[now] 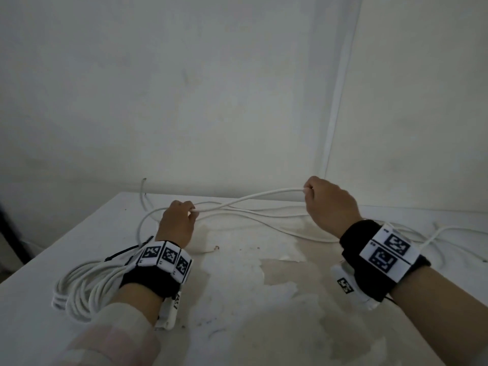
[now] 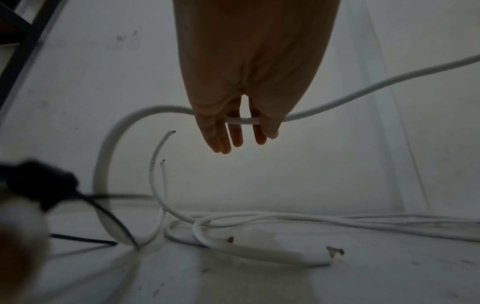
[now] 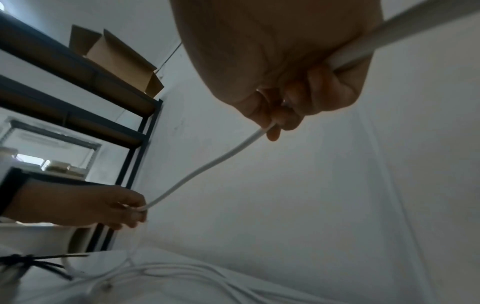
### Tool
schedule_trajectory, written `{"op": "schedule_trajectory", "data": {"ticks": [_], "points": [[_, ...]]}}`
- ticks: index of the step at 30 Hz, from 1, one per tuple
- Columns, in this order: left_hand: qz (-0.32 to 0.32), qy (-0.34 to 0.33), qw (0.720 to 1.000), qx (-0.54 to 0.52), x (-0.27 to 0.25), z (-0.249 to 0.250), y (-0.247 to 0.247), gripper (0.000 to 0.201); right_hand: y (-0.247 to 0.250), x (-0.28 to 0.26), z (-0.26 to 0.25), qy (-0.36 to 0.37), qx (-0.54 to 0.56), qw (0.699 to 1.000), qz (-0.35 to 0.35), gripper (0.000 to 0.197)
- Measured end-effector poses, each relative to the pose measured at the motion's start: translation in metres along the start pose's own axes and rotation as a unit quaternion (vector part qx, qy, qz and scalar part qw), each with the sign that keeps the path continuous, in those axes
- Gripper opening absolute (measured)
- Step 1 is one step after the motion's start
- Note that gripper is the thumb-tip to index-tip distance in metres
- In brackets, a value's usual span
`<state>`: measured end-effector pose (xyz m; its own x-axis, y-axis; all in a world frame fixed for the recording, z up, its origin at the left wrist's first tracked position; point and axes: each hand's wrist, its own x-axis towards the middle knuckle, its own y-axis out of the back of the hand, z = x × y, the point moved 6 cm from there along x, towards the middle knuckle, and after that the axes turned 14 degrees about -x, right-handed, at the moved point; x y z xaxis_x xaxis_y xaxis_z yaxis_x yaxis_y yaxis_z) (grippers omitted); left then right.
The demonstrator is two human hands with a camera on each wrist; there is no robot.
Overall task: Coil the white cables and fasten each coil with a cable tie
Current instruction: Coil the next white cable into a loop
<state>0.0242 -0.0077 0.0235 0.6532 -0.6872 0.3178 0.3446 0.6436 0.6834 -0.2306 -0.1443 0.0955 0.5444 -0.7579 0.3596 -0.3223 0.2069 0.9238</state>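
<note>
left hand (image 1: 177, 223) and right hand (image 1: 327, 204) gripping white cable (image 1: 250, 198), stretched above table (image 1: 237, 299)

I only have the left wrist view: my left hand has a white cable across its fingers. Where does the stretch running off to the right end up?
Observer: In the right hand, raised above the table; the held cable spans between both hands.
Operator: Is any coil finished already?
Observer: Yes, a coiled white cable lies near the left wrist, with black cable ties at its top.
Operator: What does the right wrist camera show behind the left hand?
Observer: A dark shelf rack with a cardboard box on top.
</note>
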Motion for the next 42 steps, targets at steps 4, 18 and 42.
{"op": "schedule_trajectory", "data": {"ticks": [4,18,42], "points": [[-0.021,-0.013,0.999,0.044,0.001,0.005,0.003,0.029,0.011,0.003,0.026,-0.032,-0.097,0.995,0.005,0.031],[-0.012,-0.098,0.995,0.007,-0.004,0.043,0.011,0.026,-0.022,-0.013,-0.019,0.101,-0.131,0.985,-0.058,0.026],[-0.015,0.045,0.989,0.138,0.008,-0.027,0.045,0.027,0.032,0.000,0.058,-0.100,-0.064,0.989,0.082,0.031]]}}
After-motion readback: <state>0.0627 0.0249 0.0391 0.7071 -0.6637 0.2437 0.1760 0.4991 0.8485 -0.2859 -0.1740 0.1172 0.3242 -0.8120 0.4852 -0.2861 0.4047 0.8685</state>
